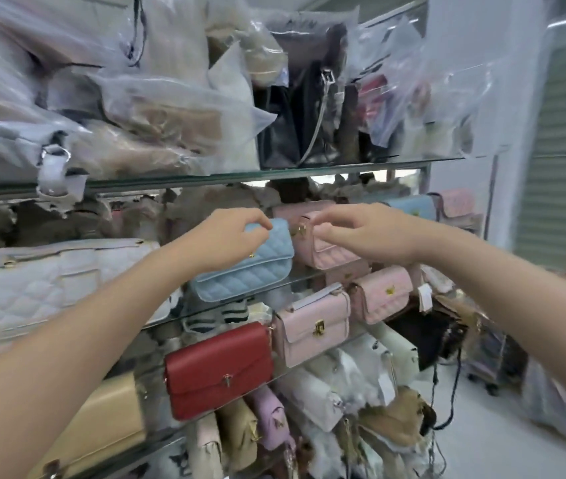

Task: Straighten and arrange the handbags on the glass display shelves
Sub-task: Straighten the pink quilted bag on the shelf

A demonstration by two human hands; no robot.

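Red comes first: one red bag (219,368) sits low, well below the left fingers, and one tan bag (102,430) lies lower still, to its left. Two more bags sit below the right fingers: one smooth pink bag (316,330) with a gold clasp and one bumpy pink bag (383,292) just beside it. One big white bag (50,285) lies left of the left fingers.

Two hands reach in. The left hand (226,236) bunches its fingers and pinches the top edge of one blue bag (250,271), which leans tipped above the red bag. The right hand (367,233) curls its fingers round the top of one small pink bag (326,250), which touches the blue bag. A second blue bag (412,207) stands past the right fingers. One glass shelf (240,175) runs above both hands, and one black bag (295,126) in clear plastic stands on it
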